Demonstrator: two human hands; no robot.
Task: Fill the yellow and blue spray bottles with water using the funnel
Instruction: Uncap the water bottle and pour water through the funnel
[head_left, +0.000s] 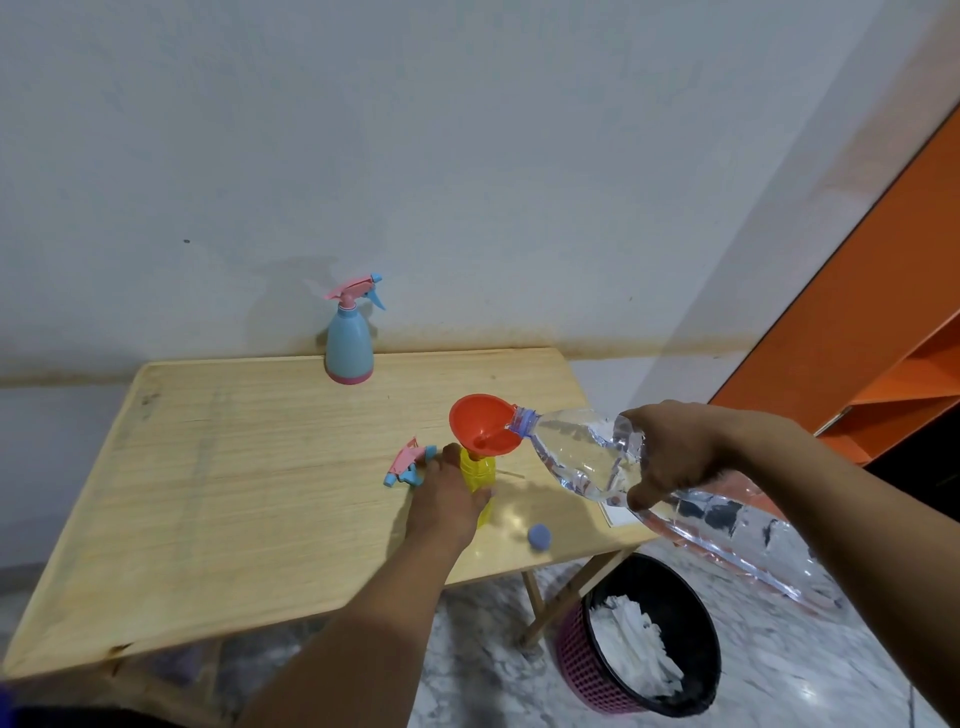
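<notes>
At centre frame the left hand (445, 501) is wrapped round the yellow bottle (479, 475), which stands on the table (208, 467) with the funnel (480, 423) in its neck. The right hand (670, 454) grips a tilted water bottle (576, 452), its mouth over the funnel's rim. The blue bottle (349, 345) (sprayer on) stands at the table's far edge. A sprayer head (408, 462) lies left of the yellow bottle; a cap (539, 535) lies at lower right of it.

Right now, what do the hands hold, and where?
Left hand grips the yellow bottle's body; right hand grips the water bottle around its middle.
</notes>
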